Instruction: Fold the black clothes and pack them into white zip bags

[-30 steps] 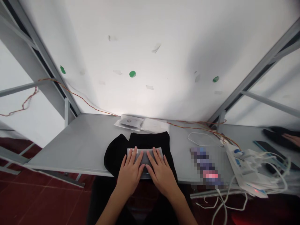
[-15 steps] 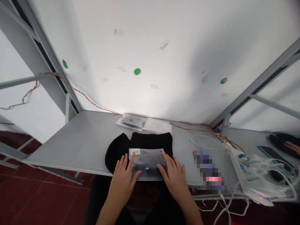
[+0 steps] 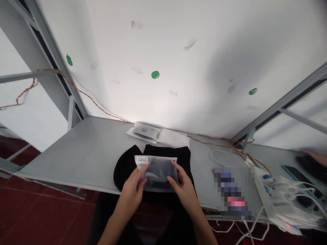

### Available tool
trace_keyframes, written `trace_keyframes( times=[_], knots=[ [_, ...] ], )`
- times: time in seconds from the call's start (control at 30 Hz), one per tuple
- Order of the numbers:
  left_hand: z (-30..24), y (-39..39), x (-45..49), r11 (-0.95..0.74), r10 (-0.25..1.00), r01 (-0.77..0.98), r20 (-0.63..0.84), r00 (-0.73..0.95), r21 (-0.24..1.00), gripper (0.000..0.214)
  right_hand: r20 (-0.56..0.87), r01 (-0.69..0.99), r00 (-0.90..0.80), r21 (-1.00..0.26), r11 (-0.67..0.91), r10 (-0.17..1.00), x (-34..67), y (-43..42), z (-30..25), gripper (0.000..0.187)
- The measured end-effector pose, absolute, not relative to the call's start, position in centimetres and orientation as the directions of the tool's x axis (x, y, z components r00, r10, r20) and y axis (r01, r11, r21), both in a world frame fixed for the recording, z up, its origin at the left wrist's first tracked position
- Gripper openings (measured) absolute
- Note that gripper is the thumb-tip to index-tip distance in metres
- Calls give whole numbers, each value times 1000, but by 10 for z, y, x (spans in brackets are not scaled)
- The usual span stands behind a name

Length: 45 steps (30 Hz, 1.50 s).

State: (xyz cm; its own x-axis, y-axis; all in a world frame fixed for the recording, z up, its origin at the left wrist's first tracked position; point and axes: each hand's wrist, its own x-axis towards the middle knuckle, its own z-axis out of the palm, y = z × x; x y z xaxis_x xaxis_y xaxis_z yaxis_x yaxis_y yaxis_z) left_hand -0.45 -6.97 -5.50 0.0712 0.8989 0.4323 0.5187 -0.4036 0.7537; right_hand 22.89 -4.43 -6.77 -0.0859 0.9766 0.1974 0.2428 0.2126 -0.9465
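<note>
A clear plastic bag (image 3: 159,173) with a white label in its top left corner has something dark inside that I cannot make out. My left hand (image 3: 133,185) grips its left edge, and my right hand (image 3: 182,182) grips the right edge, thumbs on the front. The bag is held over a folded black cloth item (image 3: 167,150), which lies near the table's front edge. Part of that black fabric spreads out to the left of the bag. Behind it lie two flat white packets (image 3: 145,131), the left one with a round dark mark.
The grey table (image 3: 84,149) backs onto a white panel (image 3: 153,51) with green stickers. At right are a pixelated item (image 3: 233,192), a white power strip (image 3: 273,200) with tangled cables, and another person's hand (image 3: 315,157). A red-yellow wire (image 3: 89,97) runs along the back.
Both hands have closed on the bag's sides, where before they lay spread on it. The bag is lifted and tilted up a little. The whole view has shifted slightly.
</note>
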Motion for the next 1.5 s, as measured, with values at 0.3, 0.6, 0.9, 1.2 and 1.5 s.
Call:
trace_keyframes(
  times=[0.3,0.6,0.9,1.2,1.5],
  knots=[
    [3,117,-71,-341,863,680,502,-47,649,59,298,474,-129,-819,323,946,152,138,-12,53],
    [-24,89,-50,-508,849,813,324,418,284,47,253,820,-229,-470,327,940,213,99,-50,58],
    [-57,87,-9,-508,862,771,230,453,384,45,307,716,-134,-627,306,942,331,62,-97,74],
    [-19,89,-20,-482,875,770,259,408,418,20,447,693,-65,-623,362,892,330,75,-61,59],
    [-22,11,-50,-749,662,599,337,669,283,19,475,754,-363,-357,552,802,346,-27,-57,18]
  ],
)
